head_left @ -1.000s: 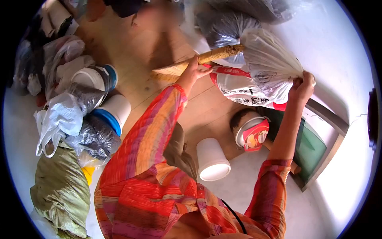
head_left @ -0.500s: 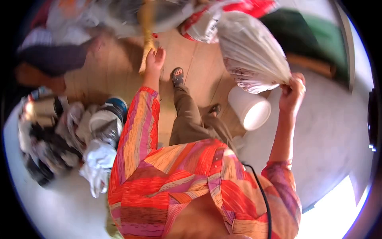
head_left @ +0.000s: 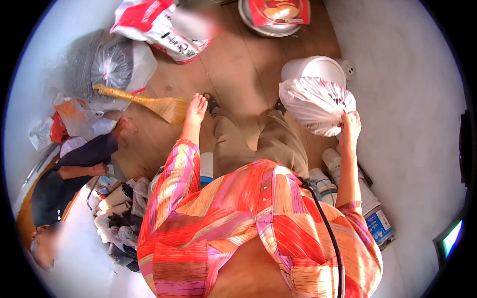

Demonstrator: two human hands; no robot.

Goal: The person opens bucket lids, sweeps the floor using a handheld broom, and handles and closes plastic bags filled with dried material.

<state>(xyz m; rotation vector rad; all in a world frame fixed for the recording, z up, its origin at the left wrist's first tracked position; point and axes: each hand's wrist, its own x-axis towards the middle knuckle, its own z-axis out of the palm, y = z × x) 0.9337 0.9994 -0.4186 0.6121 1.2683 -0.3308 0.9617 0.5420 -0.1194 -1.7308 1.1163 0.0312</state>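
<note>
My right hand (head_left: 351, 122) is closed on the gathered neck of a full white plastic bag (head_left: 314, 105) with dark print. The bag hangs in front of a white bucket (head_left: 318, 68) and covers part of it. My left hand (head_left: 198, 105) is held out over the floor, fingers stretched out, with nothing in it. Just left of that hand is the bristle end of a straw broom (head_left: 166, 107). The broom's handle end points left, toward a knotted clear bag of dark contents (head_left: 112, 67).
A red and white sack (head_left: 164, 32) stands at the back left. A round metal container (head_left: 273, 25) with a red packet on top is at the back. Another person (head_left: 82, 169) sits at left beside piled bags (head_left: 126, 218). White containers (head_left: 370, 201) line the right wall (head_left: 407, 99).
My view has turned to the right, so the surroundings have shifted left. The white bag stays in my right hand and now hangs before the bucket. My left hand is still stretched out.
</note>
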